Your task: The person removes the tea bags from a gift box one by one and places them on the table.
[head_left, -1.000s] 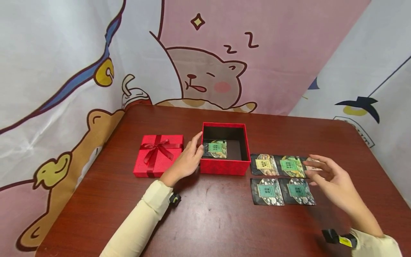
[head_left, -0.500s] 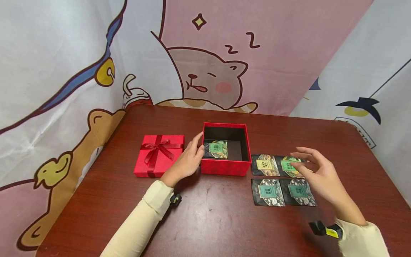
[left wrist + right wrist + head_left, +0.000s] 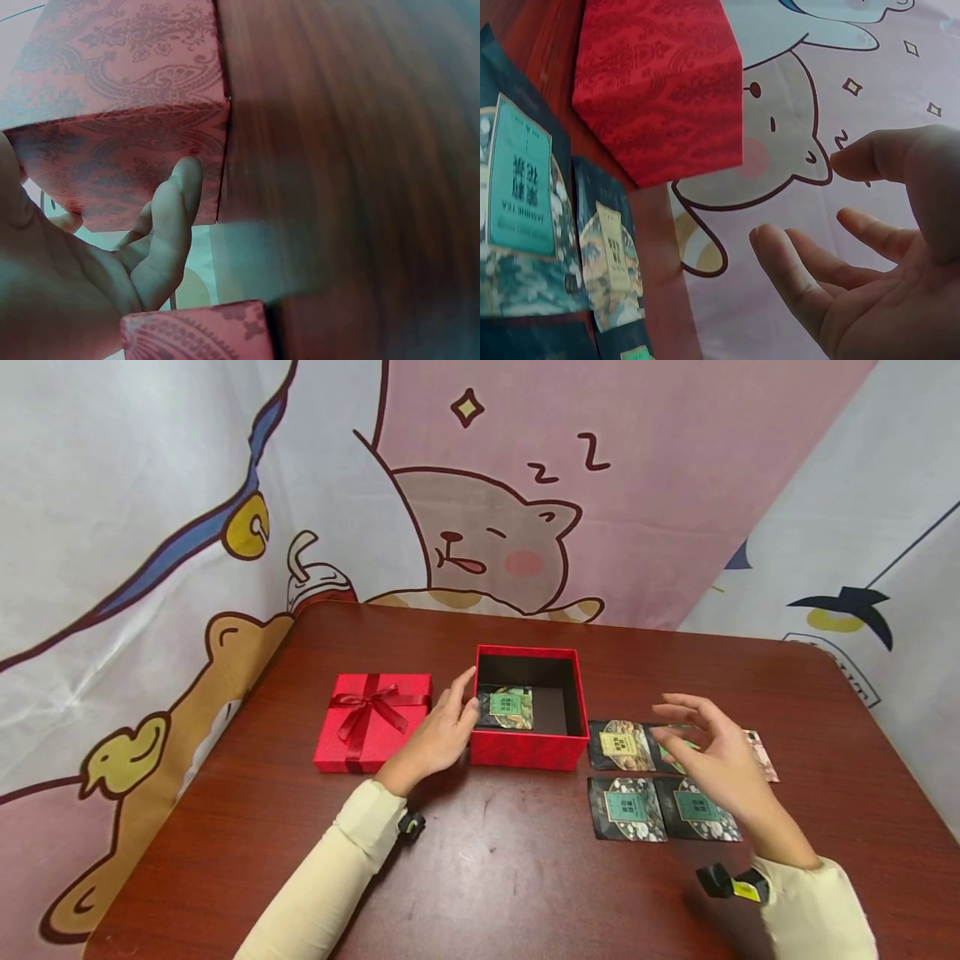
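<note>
My left hand rests against the left side of an open red box; in the left wrist view its fingers lie fairly straight along the patterned wall. Inside the box, on the left, lies a green-labelled tea packet. My right hand hovers over the back row of packets, fingers spread, with nothing between them. Under it the green-labelled packet is largely covered. To its left lies a yellow-labelled packet, to its right a pinkish one. Two teal-labelled jasmine tea packets lie in front.
A red box lid with a ribbon bow sits left of the box, beside my left forearm. Everything stands on a brown wooden table. A cartoon-printed cloth hangs behind the table's far edge.
My right hand has moved left, from over the pinkish packet to over the green-labelled one, uncovering part of the pinkish packet. My left hand and the box stay in place.
</note>
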Demonstrator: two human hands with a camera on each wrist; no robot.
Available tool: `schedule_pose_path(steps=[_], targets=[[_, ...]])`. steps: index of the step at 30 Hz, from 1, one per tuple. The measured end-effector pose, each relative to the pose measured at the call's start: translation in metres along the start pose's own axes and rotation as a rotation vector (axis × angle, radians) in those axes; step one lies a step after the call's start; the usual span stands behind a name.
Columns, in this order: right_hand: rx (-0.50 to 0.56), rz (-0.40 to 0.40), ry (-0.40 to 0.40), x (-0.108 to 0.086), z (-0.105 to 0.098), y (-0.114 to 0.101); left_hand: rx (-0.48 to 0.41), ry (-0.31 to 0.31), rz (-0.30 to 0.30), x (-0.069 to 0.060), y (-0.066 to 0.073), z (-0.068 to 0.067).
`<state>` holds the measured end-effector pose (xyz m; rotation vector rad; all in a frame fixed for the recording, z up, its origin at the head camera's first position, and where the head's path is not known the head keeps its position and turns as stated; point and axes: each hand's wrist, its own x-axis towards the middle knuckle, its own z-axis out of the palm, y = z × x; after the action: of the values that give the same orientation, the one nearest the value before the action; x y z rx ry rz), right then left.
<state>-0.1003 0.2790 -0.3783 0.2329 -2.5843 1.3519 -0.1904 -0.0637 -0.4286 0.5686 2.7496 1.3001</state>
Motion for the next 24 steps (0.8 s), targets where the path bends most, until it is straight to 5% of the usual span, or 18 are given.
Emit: schedule_pose_path(steps=[24], targets=[[0.071, -0.048, -0.014, 0.029, 0.033, -0.035, 0.006, -0.006, -0.005, 0.000, 0.001, -0.001]])
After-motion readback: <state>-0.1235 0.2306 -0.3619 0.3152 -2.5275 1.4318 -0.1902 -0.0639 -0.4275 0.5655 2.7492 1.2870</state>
